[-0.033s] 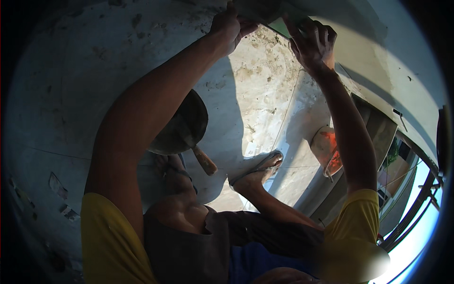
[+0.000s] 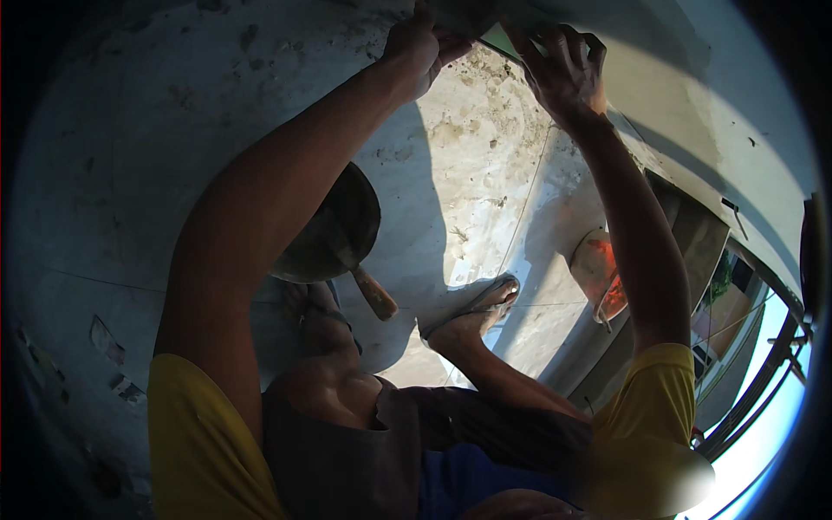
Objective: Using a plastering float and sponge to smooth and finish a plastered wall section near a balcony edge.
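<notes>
Reaching overhead, I am pressing my left hand and right hand, fingers curled, against a green-edged flat board at the top of the view; how firmly either grips is unclear. Below are lying a dark mortar pan, a wooden-handled trowel and an orange bucket on the splattered concrete floor.
</notes>
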`<state>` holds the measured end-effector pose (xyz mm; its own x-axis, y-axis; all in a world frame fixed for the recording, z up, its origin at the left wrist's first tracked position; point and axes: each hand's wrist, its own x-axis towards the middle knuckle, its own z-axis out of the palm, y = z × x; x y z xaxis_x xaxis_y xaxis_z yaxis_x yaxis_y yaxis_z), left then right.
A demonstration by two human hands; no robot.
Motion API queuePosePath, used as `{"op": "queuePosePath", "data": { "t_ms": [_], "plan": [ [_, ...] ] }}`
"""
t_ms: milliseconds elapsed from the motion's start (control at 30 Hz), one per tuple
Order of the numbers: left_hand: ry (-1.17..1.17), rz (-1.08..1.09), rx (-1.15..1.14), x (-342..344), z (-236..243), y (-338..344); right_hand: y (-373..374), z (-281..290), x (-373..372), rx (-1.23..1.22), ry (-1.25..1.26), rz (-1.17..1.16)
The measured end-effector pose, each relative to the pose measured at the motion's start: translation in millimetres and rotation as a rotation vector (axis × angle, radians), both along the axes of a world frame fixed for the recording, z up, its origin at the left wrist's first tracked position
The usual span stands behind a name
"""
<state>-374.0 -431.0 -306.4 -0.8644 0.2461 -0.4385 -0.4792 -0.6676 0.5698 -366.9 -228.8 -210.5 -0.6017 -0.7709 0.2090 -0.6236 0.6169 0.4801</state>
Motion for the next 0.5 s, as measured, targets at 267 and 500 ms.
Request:
{"op": "queuePosePath", "data": {
  "t_ms": [267,500],
  "plan": [
    [-0.138,0.001,0.129,1.6,15.4,0.8,57.0,15.1,46.8,0.063,0.013,-0.258],
    [-0.071,-0.224,0.057,0.0,23.2,-17.4,-88.9,48.0,151.3,-0.711,-0.825,-0.215]
  ]
}}
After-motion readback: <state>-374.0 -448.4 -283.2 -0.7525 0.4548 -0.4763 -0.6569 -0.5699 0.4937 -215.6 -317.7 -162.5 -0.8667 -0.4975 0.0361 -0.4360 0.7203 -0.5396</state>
